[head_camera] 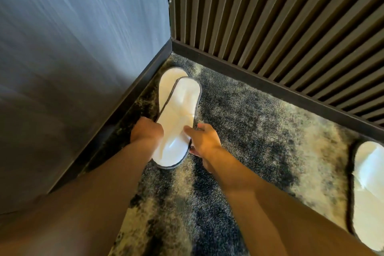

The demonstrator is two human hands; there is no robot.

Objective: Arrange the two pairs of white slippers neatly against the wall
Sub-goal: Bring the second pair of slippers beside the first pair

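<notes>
Two white slippers with dark trim lie near the room's corner. The upper slipper [179, 118] rests partly across the lower slipper [166, 85], which lies next to the blue-grey wall's skirting. My left hand [146, 131] grips the left edge of the upper slipper near its heel end. My right hand [204, 141] holds its right edge, thumb on top. Another white slipper [368, 191] lies on the carpet at the right edge of the view, partly cut off. The fourth slipper is out of sight.
A blue-grey wall [72, 48] stands on the left and a dark slatted wall [280, 16] at the back; they meet in a corner with dark skirting [259, 81]. The floor is mottled grey and cream carpet [259, 131].
</notes>
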